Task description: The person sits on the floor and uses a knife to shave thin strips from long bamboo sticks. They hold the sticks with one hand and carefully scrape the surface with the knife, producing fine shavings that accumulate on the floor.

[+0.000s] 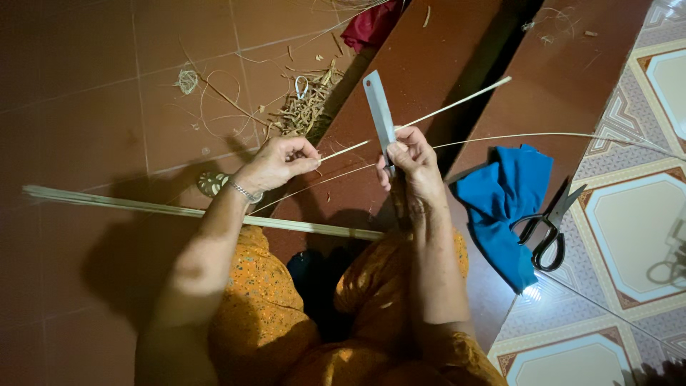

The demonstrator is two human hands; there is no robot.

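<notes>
Your left hand point(280, 161) pinches the thin, springy strip point(429, 114); your right hand point(409, 159) grips the knife point(379, 114), blade toward twelve o'clock. It looks light and splintery, so hold close by the blade.

The knife point(379, 114) handle is hidden inside the right hand point(411, 161); the red cloth point(371, 23) is cut off by the top edge.

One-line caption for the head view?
Right hand holds a knife against a thin strip pinched by the left hand.
</notes>
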